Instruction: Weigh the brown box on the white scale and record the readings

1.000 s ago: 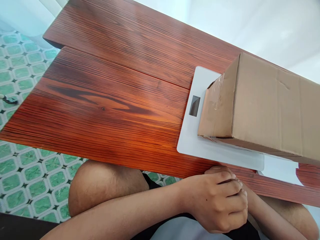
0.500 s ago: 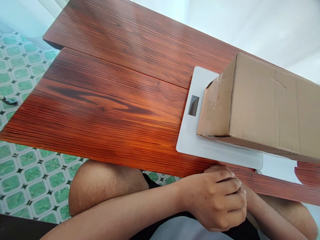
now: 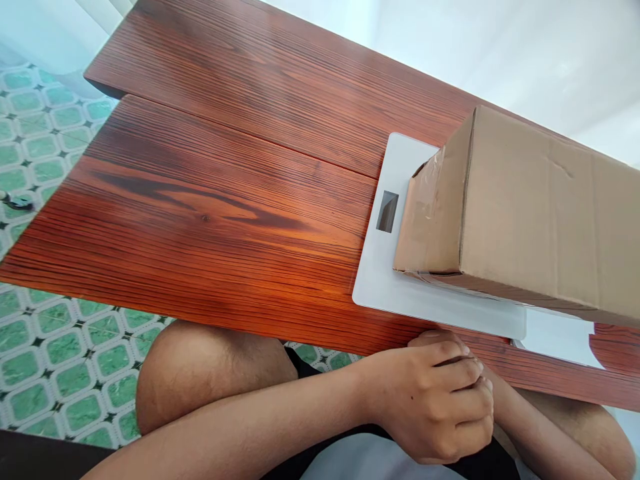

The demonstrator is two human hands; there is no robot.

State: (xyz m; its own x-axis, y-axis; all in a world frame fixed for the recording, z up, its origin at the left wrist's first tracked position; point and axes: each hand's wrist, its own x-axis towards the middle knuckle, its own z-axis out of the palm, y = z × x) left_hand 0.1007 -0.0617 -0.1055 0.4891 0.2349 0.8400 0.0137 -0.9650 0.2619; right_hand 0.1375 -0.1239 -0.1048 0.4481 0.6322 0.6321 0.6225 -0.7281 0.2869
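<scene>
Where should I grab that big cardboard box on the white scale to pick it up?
Probably with two hands, one on each long side of the cardboard box, coming from above. It is long and wide, lies flat on the white scale, and runs past the picture's right edge, so one hand likely could not span it. The taped end looks crumpled, so avoid gripping there.

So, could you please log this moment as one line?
left hand: clasped over right hand, at table edge | cardboard box: on white scale | display: unreadable
</scene>
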